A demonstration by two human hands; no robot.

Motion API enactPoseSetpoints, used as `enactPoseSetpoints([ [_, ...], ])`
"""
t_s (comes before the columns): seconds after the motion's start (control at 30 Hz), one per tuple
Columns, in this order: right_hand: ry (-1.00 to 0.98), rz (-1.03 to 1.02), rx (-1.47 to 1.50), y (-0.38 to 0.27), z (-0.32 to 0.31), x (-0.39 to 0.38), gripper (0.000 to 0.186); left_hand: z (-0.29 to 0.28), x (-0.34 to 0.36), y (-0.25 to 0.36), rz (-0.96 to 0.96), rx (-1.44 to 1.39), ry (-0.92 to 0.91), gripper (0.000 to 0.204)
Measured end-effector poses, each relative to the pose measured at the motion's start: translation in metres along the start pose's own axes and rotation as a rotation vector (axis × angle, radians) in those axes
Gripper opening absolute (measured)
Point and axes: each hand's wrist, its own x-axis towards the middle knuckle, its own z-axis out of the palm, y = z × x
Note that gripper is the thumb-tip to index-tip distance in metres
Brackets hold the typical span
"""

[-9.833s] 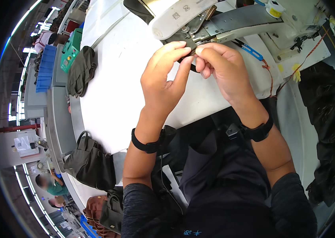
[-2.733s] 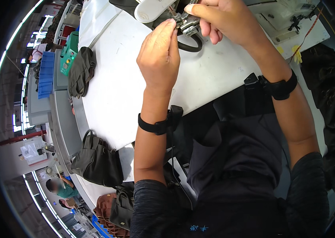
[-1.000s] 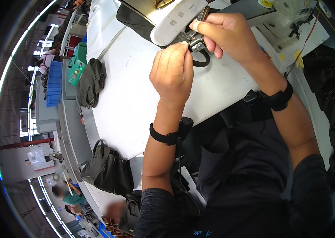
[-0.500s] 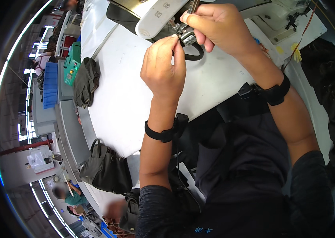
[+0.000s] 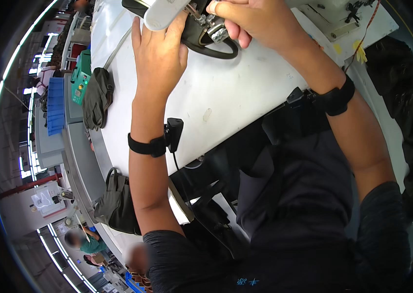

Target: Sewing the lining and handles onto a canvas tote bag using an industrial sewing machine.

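At the top edge stands a sewing machine with a pale rounded head (image 5: 163,13) and a metal presser part (image 5: 217,32). A dark bag piece (image 5: 193,31) lies under it, its curved black handle (image 5: 218,53) looping out over the white table. My left hand (image 5: 160,61) is stretched out beside the machine head, fingers apart, against the dark piece; some fingertips are hidden behind the head. Just right of the presser part, my right hand (image 5: 265,24) is closed with its fingers curled. What its thumb and forefinger grip is cut off by the upper edge.
A white table (image 5: 216,97) spreads below the machine. Dark green bags (image 5: 118,207) lie along its left side, near a green box (image 5: 80,80) and a blue bin (image 5: 56,105). Dark material (image 5: 402,112) hangs at the right. People sit farther off at the left.
My left hand has come away from the presser part, moved left and spread its fingers from a pinch. My right hand stays close to the presser part. The view has shifted slightly.
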Motion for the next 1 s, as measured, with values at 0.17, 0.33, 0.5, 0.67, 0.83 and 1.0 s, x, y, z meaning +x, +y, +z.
enactPoseSetpoints([
  [0.17,0.048,-0.011,-0.034,-0.003,0.000,-0.005,0.036,0.018,-0.002,-0.006,0.057,0.044,0.057,0.075],
  [0.33,0.041,0.031,-0.018,-0.005,0.004,0.000,0.035,0.009,0.004,-0.009,0.083,0.066,0.132,0.059],
  [0.5,0.060,-0.011,0.028,-0.001,0.001,-0.002,0.035,-0.035,-0.019,0.012,-0.006,0.202,0.023,0.053],
  [0.67,0.050,0.055,-0.061,-0.006,0.003,-0.002,0.036,-0.056,-0.025,0.029,-0.162,0.248,-0.117,0.056],
  [0.83,0.060,-0.019,-0.088,0.003,0.001,-0.013,0.030,-0.084,-0.027,0.034,-0.166,0.217,-0.226,0.061],
  [1.0,0.076,-0.137,-0.149,0.046,0.004,-0.046,0.031,-0.126,-0.045,0.006,-0.166,0.273,-0.247,0.048],
])
